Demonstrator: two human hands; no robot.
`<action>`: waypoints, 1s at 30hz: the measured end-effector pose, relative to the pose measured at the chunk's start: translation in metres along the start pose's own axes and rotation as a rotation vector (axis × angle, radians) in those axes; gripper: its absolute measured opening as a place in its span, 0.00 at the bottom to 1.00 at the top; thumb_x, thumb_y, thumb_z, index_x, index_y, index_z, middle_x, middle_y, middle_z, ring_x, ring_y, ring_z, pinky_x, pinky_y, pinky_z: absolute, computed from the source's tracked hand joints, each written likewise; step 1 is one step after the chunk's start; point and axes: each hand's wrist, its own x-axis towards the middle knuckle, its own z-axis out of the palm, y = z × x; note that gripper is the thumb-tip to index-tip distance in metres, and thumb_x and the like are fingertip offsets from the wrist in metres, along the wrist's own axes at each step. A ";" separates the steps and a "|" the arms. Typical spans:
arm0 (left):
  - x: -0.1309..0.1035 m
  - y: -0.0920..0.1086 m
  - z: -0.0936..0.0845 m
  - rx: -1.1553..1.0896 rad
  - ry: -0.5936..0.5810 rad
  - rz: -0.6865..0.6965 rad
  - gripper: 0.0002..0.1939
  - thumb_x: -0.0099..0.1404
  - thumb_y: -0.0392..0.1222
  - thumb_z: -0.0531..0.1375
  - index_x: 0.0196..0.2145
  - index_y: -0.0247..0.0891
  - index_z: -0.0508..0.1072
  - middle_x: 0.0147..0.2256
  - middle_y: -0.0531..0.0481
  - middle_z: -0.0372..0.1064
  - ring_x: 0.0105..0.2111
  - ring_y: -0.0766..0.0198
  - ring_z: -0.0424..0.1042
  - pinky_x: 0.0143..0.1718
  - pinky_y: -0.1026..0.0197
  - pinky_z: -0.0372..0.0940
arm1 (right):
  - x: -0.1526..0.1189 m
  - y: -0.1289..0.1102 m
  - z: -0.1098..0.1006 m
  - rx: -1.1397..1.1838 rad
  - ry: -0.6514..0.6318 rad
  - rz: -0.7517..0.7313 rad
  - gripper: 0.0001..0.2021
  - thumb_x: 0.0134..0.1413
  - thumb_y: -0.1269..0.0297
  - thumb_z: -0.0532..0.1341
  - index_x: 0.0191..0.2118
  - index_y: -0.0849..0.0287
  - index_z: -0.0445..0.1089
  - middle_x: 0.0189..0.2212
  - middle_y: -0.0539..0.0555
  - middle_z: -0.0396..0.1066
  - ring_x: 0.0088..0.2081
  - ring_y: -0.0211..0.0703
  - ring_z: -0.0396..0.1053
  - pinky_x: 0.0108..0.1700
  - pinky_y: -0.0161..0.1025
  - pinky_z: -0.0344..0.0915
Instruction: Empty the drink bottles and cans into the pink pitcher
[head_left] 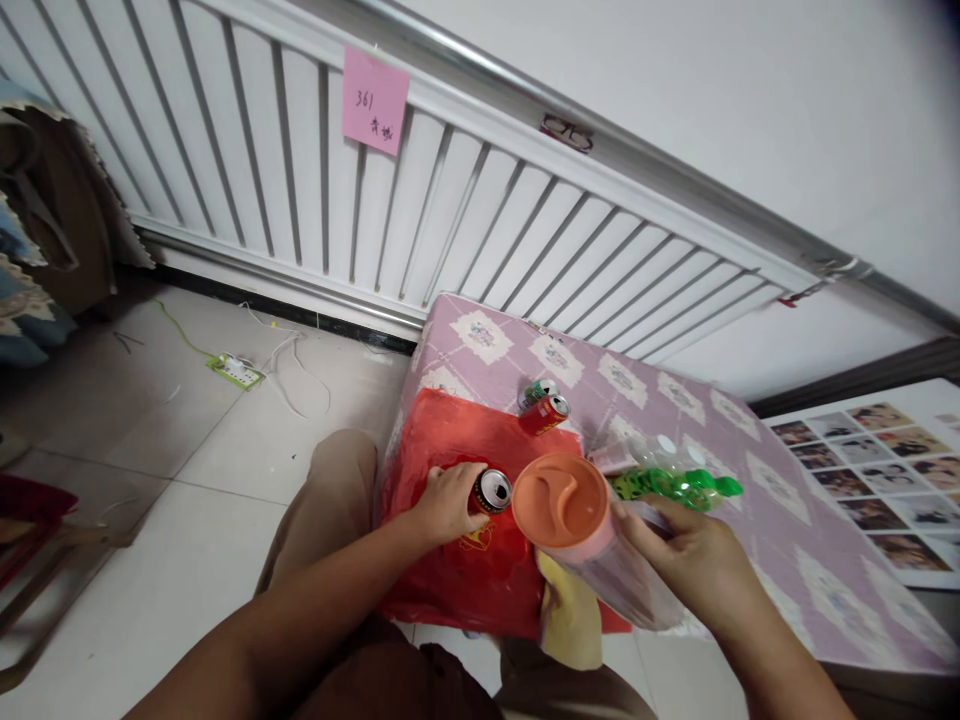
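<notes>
My left hand [448,505] is wrapped round a dark drink can [494,492] with an opened top, standing on a red plastic sheet [427,590]. My right hand [686,555] grips a clear plastic pitcher [611,575] by its handle side. The pitcher has an orange lid [559,500] and leans to the left, its lid close beside the can. Below the pitcher a yellow cloth [571,615] hangs over the table's front edge. Behind, a red can [546,412] and a green can [535,392] stand together.
Several clear bottles [667,455] and green-capped bottles [682,490] stand right of the cans on the purple patterned tablecloth [600,350]. A white radiator [450,200] lines the wall behind. A power strip [236,370] with cables lies on the floor at left. A photo board [877,480] is at right.
</notes>
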 end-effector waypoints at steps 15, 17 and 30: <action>0.001 -0.001 -0.001 -0.013 0.001 0.007 0.38 0.55 0.43 0.69 0.61 0.43 0.60 0.60 0.42 0.67 0.59 0.46 0.66 0.58 0.42 0.57 | 0.010 -0.020 -0.009 -0.055 -0.035 0.004 0.25 0.52 0.38 0.57 0.22 0.56 0.69 0.16 0.49 0.67 0.19 0.39 0.63 0.21 0.35 0.57; 0.000 -0.001 -0.001 -0.012 0.002 0.008 0.38 0.55 0.43 0.69 0.61 0.43 0.60 0.59 0.42 0.67 0.59 0.46 0.66 0.58 0.42 0.57 | 0.010 -0.021 -0.009 -0.057 -0.037 0.010 0.25 0.52 0.38 0.57 0.22 0.56 0.70 0.16 0.49 0.67 0.19 0.39 0.63 0.21 0.35 0.57; 0.000 -0.003 0.001 -0.015 0.006 0.008 0.38 0.55 0.43 0.69 0.61 0.43 0.59 0.60 0.42 0.66 0.60 0.47 0.65 0.59 0.42 0.56 | 0.008 -0.021 -0.012 -0.054 -0.023 0.012 0.22 0.53 0.42 0.58 0.22 0.56 0.69 0.14 0.47 0.64 0.18 0.37 0.61 0.19 0.34 0.55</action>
